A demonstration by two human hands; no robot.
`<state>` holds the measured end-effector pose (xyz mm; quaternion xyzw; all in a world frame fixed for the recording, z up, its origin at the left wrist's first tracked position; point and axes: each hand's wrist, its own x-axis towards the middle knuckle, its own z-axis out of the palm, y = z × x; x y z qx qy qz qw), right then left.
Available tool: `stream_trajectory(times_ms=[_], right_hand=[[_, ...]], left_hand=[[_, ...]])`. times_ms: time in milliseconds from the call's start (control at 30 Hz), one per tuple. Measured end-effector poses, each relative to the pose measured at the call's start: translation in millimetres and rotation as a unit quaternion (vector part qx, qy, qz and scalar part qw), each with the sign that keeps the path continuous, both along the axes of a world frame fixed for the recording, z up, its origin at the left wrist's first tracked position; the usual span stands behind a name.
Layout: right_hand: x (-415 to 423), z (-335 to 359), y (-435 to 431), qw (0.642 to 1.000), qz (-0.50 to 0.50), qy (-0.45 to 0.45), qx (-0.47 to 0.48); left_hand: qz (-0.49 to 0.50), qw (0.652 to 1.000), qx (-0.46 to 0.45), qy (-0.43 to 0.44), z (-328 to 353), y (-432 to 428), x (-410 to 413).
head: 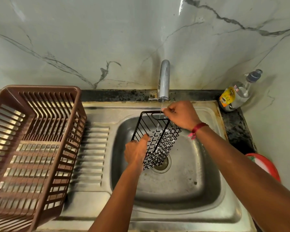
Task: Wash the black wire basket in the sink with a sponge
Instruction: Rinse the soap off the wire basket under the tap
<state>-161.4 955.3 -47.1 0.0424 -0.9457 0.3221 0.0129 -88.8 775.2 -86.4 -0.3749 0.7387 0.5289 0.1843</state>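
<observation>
Wire basket (pixel 157 138) over sink (pixel 182 181) under tap (pixel 164 79), dish rack (pixel 32 148) left, bottle (pixel 236 92) right

Left of the sink (pixel 97 205), the brown dish rack (pixel 35 148) was cut by the frame edges. Right of the sink, a red object (pixel 266 164) was largely hidden behind the forearm (pixel 238 164). Inside the sink, the wire basket (pixel 159 139) covered part of the drain (pixel 165 164).

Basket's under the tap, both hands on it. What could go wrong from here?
The left hand and right hand grip thin, wet wires, so the black wire basket could slip into the sink. The thin stream from the tap lands only near the top end; lower mesh may stay unrinsed.
</observation>
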Motion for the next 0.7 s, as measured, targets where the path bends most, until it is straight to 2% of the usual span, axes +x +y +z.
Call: stream_trajectory(times_ms=[133, 267, 367, 500, 600, 700], right_hand=[[6.0, 8.0, -26.1, 0.993, 0.07, 0.036, -0.089], [0.1, -5.4, -1.3, 0.998, 0.001, 0.055, -0.043], [-4.1, -12.0, 10.0, 0.996, -0.051, 0.019, -0.066], [-3.3, -10.2, 7.4, 0.976, -0.037, -0.112, -0.185], [0.8, -12.8, 0.4, 0.975, 0.039, -0.17, -0.137], [6.1, -16.1, -7.4, 0.984, 0.051, -0.148, -0.09]], left_hand=[[0.02, 0.999, 0.042, 0.011, -0.6, 2.3, 0.7], [0.027, 0.997, 0.071, 0.013, -0.9, -5.4, 1.8], [0.008, 0.998, 0.067, 0.012, -2.4, -8.1, 4.1], [0.016, 0.991, 0.136, 0.007, -15.6, -13.0, 6.6], [0.014, 0.986, 0.165, 0.01, -22.7, -16.5, 9.3], [0.01, 0.978, 0.21, 0.003, -24.3, -20.4, 12.4]])
